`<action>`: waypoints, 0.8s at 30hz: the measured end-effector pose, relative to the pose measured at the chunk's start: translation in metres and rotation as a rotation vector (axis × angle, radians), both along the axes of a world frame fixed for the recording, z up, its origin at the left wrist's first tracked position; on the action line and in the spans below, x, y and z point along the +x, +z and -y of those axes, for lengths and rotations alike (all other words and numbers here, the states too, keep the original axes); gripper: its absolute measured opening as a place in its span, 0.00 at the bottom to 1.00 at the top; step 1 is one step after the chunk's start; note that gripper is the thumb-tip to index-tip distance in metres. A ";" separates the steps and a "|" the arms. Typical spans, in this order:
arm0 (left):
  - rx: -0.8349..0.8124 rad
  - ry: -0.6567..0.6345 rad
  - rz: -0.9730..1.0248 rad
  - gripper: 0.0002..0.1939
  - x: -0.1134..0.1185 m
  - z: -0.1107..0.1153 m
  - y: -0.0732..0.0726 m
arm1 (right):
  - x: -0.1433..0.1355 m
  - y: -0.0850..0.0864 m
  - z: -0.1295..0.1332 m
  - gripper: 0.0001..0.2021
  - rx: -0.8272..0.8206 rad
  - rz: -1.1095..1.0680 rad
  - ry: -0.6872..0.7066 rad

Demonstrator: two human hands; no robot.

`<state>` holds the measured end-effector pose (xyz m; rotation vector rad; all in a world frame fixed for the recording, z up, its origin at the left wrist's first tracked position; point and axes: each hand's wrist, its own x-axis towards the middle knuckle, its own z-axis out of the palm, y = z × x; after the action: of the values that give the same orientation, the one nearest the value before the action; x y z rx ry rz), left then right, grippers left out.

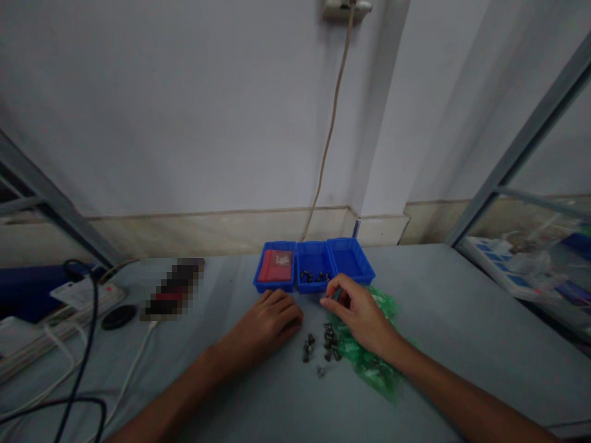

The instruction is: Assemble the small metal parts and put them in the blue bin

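My left hand (277, 317) rests on the table just in front of the left blue bin, its fingers curled together; nothing shows in it. Thumb and forefinger of my right hand (353, 307) are pinched together near the front of the middle blue bin (314, 287); what they hold, if anything, is too small to make out. Several dark screws (330, 341) lie in a loose group between my hands, with a smaller cluster of screws (308, 347) to their left. A single shinier small piece (321, 371) lies closer to me. Under my right hand spreads a green plastic bag (381, 375).
The left blue bin (255, 284) holds a red packet (276, 269). Small dark parts lie in the middle bin; the right blue bin (351, 261) stands beside it. On the left are a blurred-out device (175, 289), a black round disc (119, 317), cables and a power strip (104, 299).
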<state>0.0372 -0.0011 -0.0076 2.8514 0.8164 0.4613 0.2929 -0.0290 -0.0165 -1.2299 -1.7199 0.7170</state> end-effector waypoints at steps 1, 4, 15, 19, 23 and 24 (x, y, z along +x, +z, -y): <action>0.014 -0.001 -0.004 0.05 -0.001 -0.001 0.000 | 0.000 0.000 0.000 0.07 -0.003 0.001 0.001; 0.025 -0.008 -0.005 0.07 -0.002 -0.001 0.002 | 0.000 -0.002 0.000 0.06 -0.004 0.000 0.006; -0.083 -0.098 -0.050 0.13 0.009 0.020 0.015 | 0.000 -0.001 0.000 0.06 0.015 -0.011 -0.020; -0.058 -0.089 -0.051 0.06 0.007 0.016 0.011 | 0.000 -0.002 0.000 0.06 0.010 -0.008 -0.022; -0.040 -0.101 -0.037 0.07 0.008 0.015 0.006 | 0.000 -0.002 -0.001 0.06 0.011 -0.019 -0.022; -0.032 -0.109 -0.028 0.06 0.009 0.015 0.004 | 0.001 -0.002 -0.001 0.06 0.012 -0.021 -0.021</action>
<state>0.0466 -0.0162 -0.0035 2.8611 0.6623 0.3914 0.2934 -0.0278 -0.0185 -1.2263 -1.6900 0.7039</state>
